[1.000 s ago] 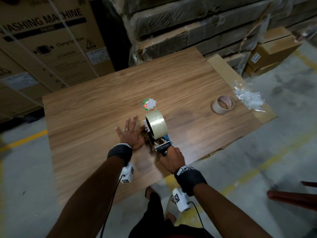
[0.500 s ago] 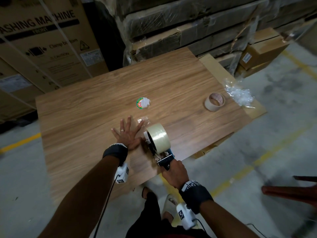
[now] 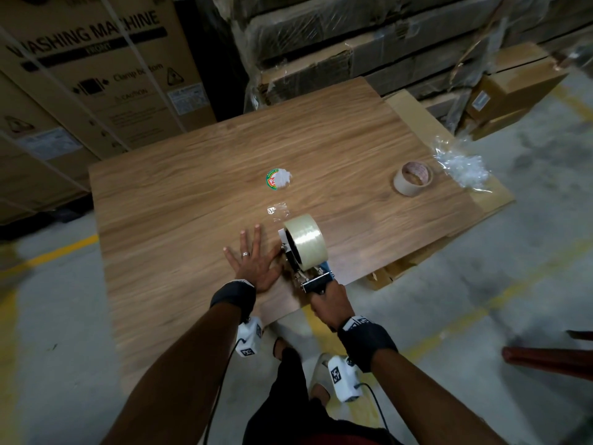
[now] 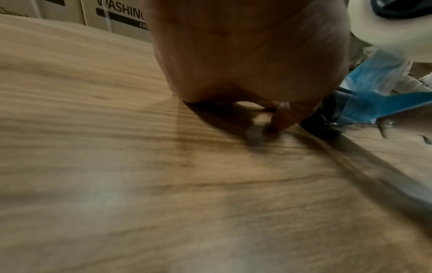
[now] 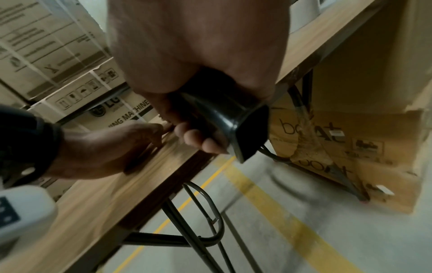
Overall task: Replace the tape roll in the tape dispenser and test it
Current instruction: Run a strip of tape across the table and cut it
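Observation:
A blue tape dispenser (image 3: 316, 274) with a full clear tape roll (image 3: 305, 242) on it stands near the front edge of the wooden table (image 3: 192, 203). My right hand (image 3: 329, 303) grips its black handle (image 5: 224, 114), fingers curled round it. My left hand (image 3: 253, 258) lies flat on the table just left of the dispenser, fingers spread and straight. In the left wrist view the blue dispenser frame (image 4: 383, 105) and the roll (image 4: 385, 29) sit right of my palm (image 4: 252, 55). A strip of clear tape (image 3: 278, 209) lies on the table beyond the roll.
An emptied tape core (image 3: 413, 177) sits at the right of the table, with crumpled clear plastic (image 3: 462, 167) beside it. A round green and red label (image 3: 277, 178) lies mid-table. Cardboard boxes (image 3: 96, 75) stand behind. Folding metal legs (image 5: 203, 218) show under the table edge.
My right hand has drawn the dispenser back toward the front edge, leaving tape on the table behind it. The left hand stays flat beside it.

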A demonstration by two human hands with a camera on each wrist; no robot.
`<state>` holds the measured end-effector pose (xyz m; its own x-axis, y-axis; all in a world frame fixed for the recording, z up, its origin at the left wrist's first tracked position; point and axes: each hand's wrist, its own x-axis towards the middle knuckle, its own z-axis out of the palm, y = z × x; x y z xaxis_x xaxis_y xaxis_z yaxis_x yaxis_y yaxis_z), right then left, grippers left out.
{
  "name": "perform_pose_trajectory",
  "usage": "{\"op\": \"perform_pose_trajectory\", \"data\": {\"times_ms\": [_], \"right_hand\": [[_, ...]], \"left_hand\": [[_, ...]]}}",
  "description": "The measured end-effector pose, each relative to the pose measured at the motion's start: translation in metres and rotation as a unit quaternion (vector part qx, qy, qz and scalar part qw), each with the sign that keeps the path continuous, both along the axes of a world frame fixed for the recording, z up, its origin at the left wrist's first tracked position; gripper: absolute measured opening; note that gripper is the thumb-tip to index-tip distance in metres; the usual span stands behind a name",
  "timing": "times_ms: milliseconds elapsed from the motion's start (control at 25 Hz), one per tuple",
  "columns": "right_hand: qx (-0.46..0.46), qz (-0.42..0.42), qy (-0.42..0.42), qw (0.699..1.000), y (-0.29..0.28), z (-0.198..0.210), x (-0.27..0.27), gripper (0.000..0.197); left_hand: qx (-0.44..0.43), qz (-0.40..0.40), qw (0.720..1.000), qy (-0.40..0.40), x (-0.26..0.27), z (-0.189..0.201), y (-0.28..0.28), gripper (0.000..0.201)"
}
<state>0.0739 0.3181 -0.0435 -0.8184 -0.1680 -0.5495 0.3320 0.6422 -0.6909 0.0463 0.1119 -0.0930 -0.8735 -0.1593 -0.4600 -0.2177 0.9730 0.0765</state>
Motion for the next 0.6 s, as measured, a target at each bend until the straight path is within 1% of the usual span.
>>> {"op": "perform_pose_trajectory", "data": {"times_ms": [40,160,200,240,320,360,440,520,600], "right_hand": [[-0.004,0.001,0.000,1.000,-0.001,0.003,0.000,0.013],[-0.006,0.013,0.006,1.000,-0.002,0.004,-0.003,0.039],[-0.003,0.011,0.003,1.000,-0.002,0.004,-0.003,0.044],[-0.002,0.010,-0.001,1.000,0.000,0.001,-0.002,0.043],[-0.007,0.000,-0.012,1.000,0.004,-0.001,0.004,0.030],[-0.008,-0.010,-0.014,1.000,0.007,-0.004,0.008,0.027],[-0.006,-0.018,-0.019,1.000,0.013,-0.013,0.014,0.031],[-0.011,-0.006,-0.029,0.999,0.021,-0.026,0.020,0.037],[-0.010,-0.003,-0.028,1.000,0.029,-0.028,0.029,0.032]], "left_hand": [[0.000,0.005,1.000,0.003,0.000,0.000,0.000,0.058],[0.005,0.010,1.000,-0.001,0.000,-0.001,0.002,0.058],[0.008,0.013,1.000,-0.001,0.000,-0.001,0.002,0.059],[0.013,0.017,1.000,0.001,0.002,0.000,0.004,0.059],[0.021,0.021,1.000,0.004,0.003,0.002,0.005,0.059],[0.024,0.022,0.999,0.004,0.004,0.003,0.006,0.059],[0.026,0.025,0.999,0.007,0.008,0.004,0.008,0.061],[0.021,0.024,0.999,0.009,0.013,0.003,0.011,0.068],[0.020,0.016,1.000,0.008,0.018,0.005,0.013,0.070]]}}
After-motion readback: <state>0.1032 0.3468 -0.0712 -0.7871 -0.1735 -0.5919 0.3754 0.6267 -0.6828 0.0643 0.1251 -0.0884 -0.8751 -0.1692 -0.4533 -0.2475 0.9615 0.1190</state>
